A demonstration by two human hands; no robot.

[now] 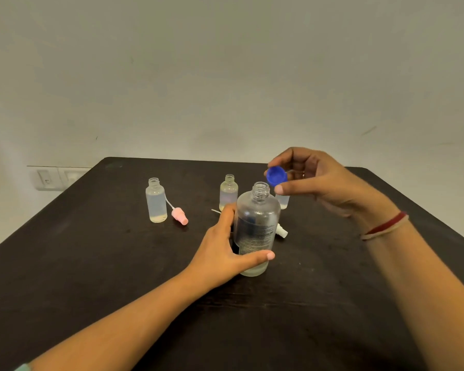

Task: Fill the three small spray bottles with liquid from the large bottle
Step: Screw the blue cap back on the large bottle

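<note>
The large clear bottle (pixel 256 223) stands upright on the dark table (pixel 91 263), its neck uncapped. My left hand (pixel 225 253) grips its lower body. Just above and right of the neck, my right hand (pixel 316 180) pinches the blue cap (pixel 277 176). Three small bottles stand open behind: one at the left (pixel 156 201), one in the middle (pixel 228 191), and one (pixel 283 201) mostly hidden behind the large bottle and my right hand. A little pale liquid shows in the left one.
A pink spray head (pixel 180 215) with its tube lies beside the left small bottle. A white spray head (pixel 282 231) lies behind the large bottle at its right. A wall socket plate (pixel 54 178) sits beyond the table's far left corner.
</note>
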